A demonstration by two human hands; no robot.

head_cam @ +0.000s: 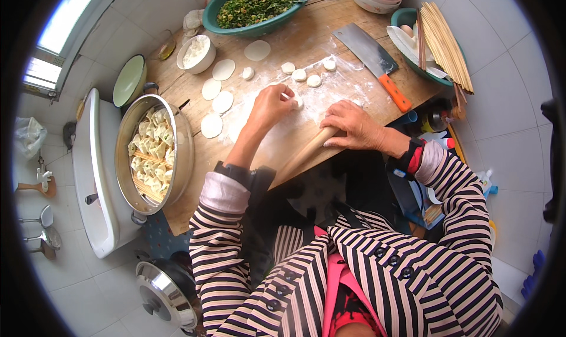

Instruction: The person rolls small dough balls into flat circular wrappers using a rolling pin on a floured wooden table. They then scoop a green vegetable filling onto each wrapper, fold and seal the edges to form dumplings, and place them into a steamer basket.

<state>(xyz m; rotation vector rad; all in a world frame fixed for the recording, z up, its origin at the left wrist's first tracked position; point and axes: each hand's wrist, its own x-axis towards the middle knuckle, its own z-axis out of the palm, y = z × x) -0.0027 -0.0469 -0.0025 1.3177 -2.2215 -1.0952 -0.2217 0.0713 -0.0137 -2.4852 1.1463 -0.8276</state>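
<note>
My left hand is over the floured board, thumb and fingers drawn together at a small dough piece. The fingers partly hide that piece. Under my right hand is the end of a wooden rolling pin, gripped at the board's near edge; the pin slants toward the lower left. Another bit of dough shows just beyond the right fingers. Several small dough rounds lie farther back. Flat rolled dough wrappers are spread to the left, one partly covered by my left forearm.
At the back are a green basin of chopped filling and a bowl of flour. A cleaver lies right, its orange handle toward me. A steel steamer pan of dumplings stands left. Chopsticks rest across a green basin.
</note>
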